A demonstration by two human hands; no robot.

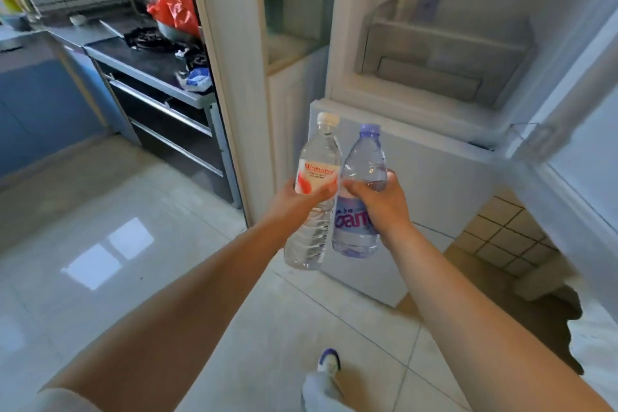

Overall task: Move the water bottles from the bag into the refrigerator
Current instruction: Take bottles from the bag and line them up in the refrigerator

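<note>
I hold two water bottles upright, side by side, in front of the white refrigerator point(434, 184). My left hand point(297, 201) grips a clear bottle point(316, 160) with a white cap and a red-and-white label. My right hand point(381, 201) grips a bluish bottle point(363, 157) with a purple cap and a purple label. The refrigerator's upper compartment point(441, 57) stands open above the bottles, with pale drawers inside. Its door point(575, 130) swings out on the right. No bag is in view.
A kitchen doorway frame point(220, 77) stands left of the fridge. Behind it are a dark stove counter point(150, 60), a red plastic bag point(174, 7) and blue cabinets point(40, 94). Glossy floor tiles lie below. My shoe point(327, 361) shows at the bottom.
</note>
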